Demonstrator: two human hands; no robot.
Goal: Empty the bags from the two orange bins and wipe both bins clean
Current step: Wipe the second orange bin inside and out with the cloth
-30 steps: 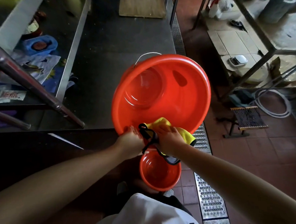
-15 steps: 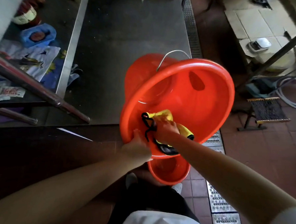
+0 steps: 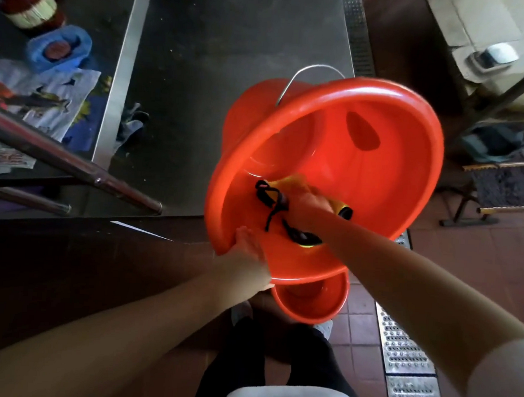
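While left hand [image 3: 250,252] grips bin [image 3: 402,163] rim | right hand [image 3: 307,205] pushed cloth [image 3: 292,184] deeper

L hand [image 3: 249,252] grips bin rim [image 3: 226,154], arm extended; R hand [image 3: 307,205] inside bin, fingers curled on yellow cloth [image 3: 292,183]

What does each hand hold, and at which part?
Left hand grips the large orange plastic bin at its near rim; right hand presses a yellow cloth inside.
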